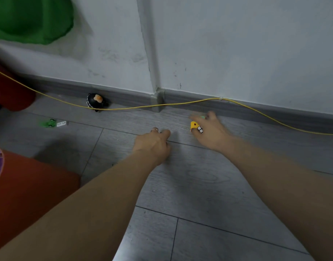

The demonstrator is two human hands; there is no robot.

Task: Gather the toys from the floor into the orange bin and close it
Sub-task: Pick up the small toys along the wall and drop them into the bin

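Near the middle, the right hand [209,129] grips a yellow toy [196,127]; the left hand [154,142] curls on something tiny. Orange bin [30,194] sits lower left. The yellow cord [161,105] could snag a reach for the black toy [96,102].

I see both bare forearms stretched forward toward the skirting board [190,104]. My left hand [154,144] lies knuckles up, short of the board, fingers curled under with a ring on one; whether it holds anything I cannot tell. My right hand [209,130], nearer the board, grips a yellow toy [196,126], motion-blurred.
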